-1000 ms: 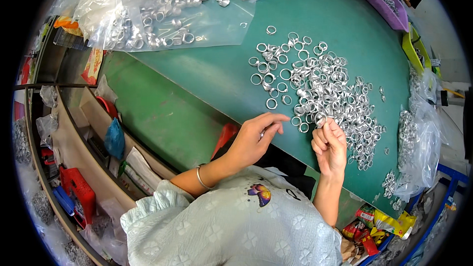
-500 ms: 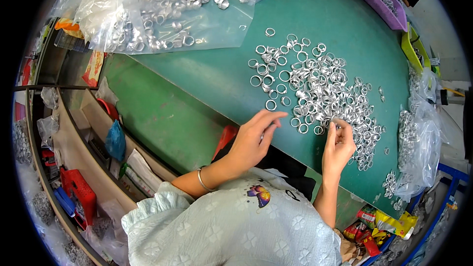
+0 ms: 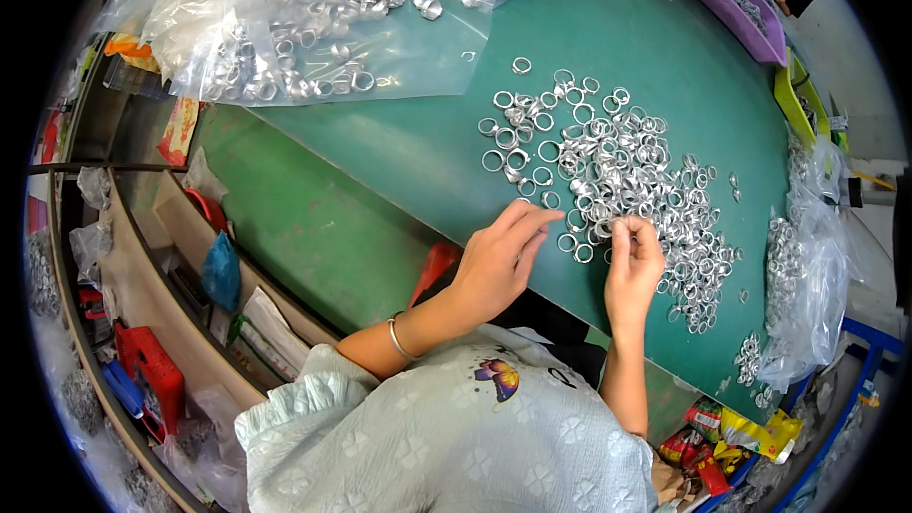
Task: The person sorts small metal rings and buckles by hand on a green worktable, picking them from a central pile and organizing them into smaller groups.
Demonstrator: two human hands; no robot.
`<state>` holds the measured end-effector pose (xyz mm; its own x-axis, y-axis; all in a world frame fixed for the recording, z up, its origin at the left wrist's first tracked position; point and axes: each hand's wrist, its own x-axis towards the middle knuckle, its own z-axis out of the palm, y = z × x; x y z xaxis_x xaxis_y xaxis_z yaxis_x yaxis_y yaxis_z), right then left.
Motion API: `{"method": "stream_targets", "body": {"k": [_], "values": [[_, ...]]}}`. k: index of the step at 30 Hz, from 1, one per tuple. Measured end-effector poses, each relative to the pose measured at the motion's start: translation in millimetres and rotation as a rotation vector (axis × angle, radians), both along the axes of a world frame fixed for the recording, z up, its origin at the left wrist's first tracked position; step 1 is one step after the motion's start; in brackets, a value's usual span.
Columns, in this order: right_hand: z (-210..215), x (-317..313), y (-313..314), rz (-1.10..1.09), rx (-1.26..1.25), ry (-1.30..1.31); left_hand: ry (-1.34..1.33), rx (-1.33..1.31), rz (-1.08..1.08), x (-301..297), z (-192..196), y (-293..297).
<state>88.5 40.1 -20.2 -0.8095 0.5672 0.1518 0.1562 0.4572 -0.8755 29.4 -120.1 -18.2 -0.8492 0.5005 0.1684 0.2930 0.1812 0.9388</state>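
A wide heap of silver metal rings [image 3: 617, 157] lies spread over the green tabletop [image 3: 399, 147]. At the heap's near left edge is my left hand [image 3: 499, 261], its fingers stretched out and the thumb a little apart, with nothing visible in them. My right hand [image 3: 635, 271] is over the near side of the heap, thumb and forefinger pinched together on what looks like a silver ring [image 3: 604, 227], partly hidden by the fingertips. A bangle sits on my left wrist.
Clear plastic bags [image 3: 323, 47] of rings lie at the far left. A purple bin [image 3: 731, 0] and a yellow-green bin [image 3: 800, 95] stand along the far right. More bagged rings [image 3: 784, 266] are at the right edge. Beside the table are shelves with a red basket [image 3: 152, 370]. A person's hand shows at the top right.
My right hand has moved left across the heap, toward my left hand, still pinched. My left hand has shifted slightly right, its fingers closer to the rings.
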Motion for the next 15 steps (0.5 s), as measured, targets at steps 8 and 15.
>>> {"method": "stream_targets", "body": {"k": [8, 15], "values": [[23.8, 22.8, -9.1, 0.163, -1.293, -0.074, -0.482, 0.283, -0.234, 10.2, 9.8, 11.4], [24.5, 26.3, -16.0, 0.201, -1.324, -0.090, -0.327, 0.194, -0.301, 11.2, 14.0, 7.7]]}}
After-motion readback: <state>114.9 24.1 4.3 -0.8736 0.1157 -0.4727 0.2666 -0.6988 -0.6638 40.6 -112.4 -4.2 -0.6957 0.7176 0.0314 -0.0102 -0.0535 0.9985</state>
